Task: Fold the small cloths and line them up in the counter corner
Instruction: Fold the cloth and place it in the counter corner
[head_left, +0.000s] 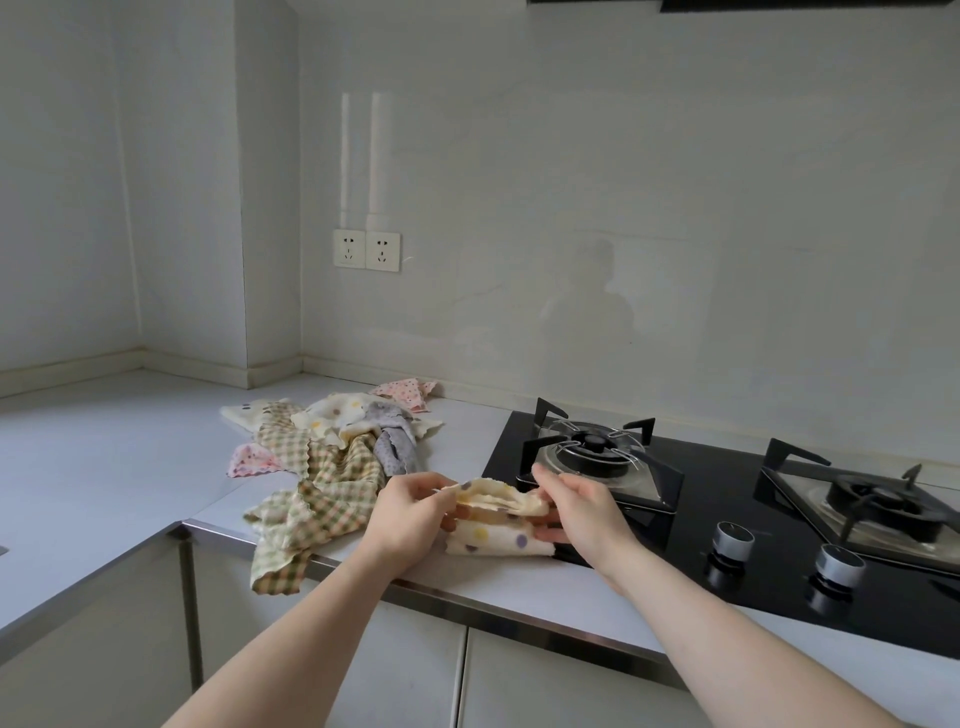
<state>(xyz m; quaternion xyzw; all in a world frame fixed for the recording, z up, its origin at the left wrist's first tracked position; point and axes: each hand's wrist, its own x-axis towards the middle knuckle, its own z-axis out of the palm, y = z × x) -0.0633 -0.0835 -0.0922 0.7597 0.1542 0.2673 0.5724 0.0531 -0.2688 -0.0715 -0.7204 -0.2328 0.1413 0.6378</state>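
Folding step under way: left hand (410, 512) and right hand (582, 512) each pinch cream polka-dot terry cloth (496, 522) above white counter edge (467, 587), beside black hob (727, 519). Next: align edges, flatten.

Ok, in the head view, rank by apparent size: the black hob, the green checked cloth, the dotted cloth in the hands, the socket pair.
1. Black hob
2. Green checked cloth
3. Cream dotted cloth, partly folded and covered by the hands
4. Socket pair, farther away, so true size unsure
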